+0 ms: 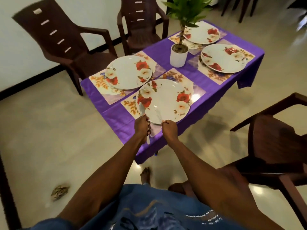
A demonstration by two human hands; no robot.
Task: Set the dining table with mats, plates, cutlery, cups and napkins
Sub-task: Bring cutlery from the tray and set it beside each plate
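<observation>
A small table under a purple cloth (166, 47) carries several flowered mats, each with a white rose-patterned plate. The nearest plate (163, 101) lies on its mat (131, 105) at the table's near edge. My left hand (142, 126) is closed around a bundle of silver cutlery (142, 109), whose tips point up over the plate's left rim and whose handles stick out below the fist. My right hand (169, 128) pinches one knife (157, 113), its blade lying over the plate's lower part. Other plates sit at the left (128, 73), right (223, 58) and far end (201, 33).
A potted plant in a white pot (178, 55) stands at the table's middle. Dark brown plastic chairs stand at the left (64, 42), far side (141, 27) and right (279, 143). My bare foot (145, 174) is on the tiled floor below the table corner.
</observation>
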